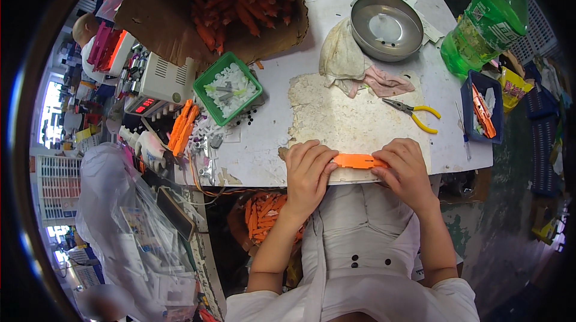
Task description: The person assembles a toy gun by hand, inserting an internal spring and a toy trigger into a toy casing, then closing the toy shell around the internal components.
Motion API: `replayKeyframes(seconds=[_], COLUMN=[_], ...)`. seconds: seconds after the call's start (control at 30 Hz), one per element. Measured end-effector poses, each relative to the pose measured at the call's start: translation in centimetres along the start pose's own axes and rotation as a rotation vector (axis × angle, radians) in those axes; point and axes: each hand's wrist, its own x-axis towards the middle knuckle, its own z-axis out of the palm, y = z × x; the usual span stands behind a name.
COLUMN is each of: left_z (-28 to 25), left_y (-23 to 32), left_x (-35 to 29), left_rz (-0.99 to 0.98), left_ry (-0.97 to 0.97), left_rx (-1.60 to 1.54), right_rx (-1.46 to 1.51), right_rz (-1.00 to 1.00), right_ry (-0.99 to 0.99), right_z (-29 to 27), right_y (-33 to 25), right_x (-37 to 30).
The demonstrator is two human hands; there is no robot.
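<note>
- Hands, the left hand (308, 175) and the right hand (406, 168), pinch an orange plastic piece (354, 161) by its two ends, over the desk's (264, 163) near edge; whether it touches the surface I cannot tell.
- Uneven pressure at the ends could flex or crack it; a slipping fingertip could drop it into the lap.
- Beyond, yellow-handled pliers (413, 110) lie with handles toward the right hand's side; a sweeping wrist could knock them.
- A tug on the crumpled cloth (341, 55) might shift the metal bowl (393, 19) beside it.
- Farther left, a bumped green tray (208, 106) could scatter its small white parts (231, 87).
</note>
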Motion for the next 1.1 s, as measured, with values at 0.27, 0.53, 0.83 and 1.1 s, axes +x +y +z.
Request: replayKeyframes(seconds=[0.27, 0.53, 0.83, 1.1], left_z=[-0.3, -0.8, -1.1, -0.9], left_y=[-0.1, -0.3, 0.1, 0.1], left_x=[-0.2, 0.0, 0.4, 0.2], left_rz=[0.002, -0.012, 0.077, 0.114], left_ry=[-0.045, -0.108, -0.143, -0.141], left_rx=[0.044, 0.037, 0.171, 0.24], right_rx=[0.005, 0.055, -0.355, -0.486], right_rz=[0.016, 0.053, 0.088, -0.148], right_ry=[-0.022, -0.083, -0.565, -0.73], right_z=[0.1, -0.3, -3.7, -2.7], right_y=[0.0, 0.2, -0.5, -1.2], right_x=[0.2, 0.3, 5.1, 7.2])
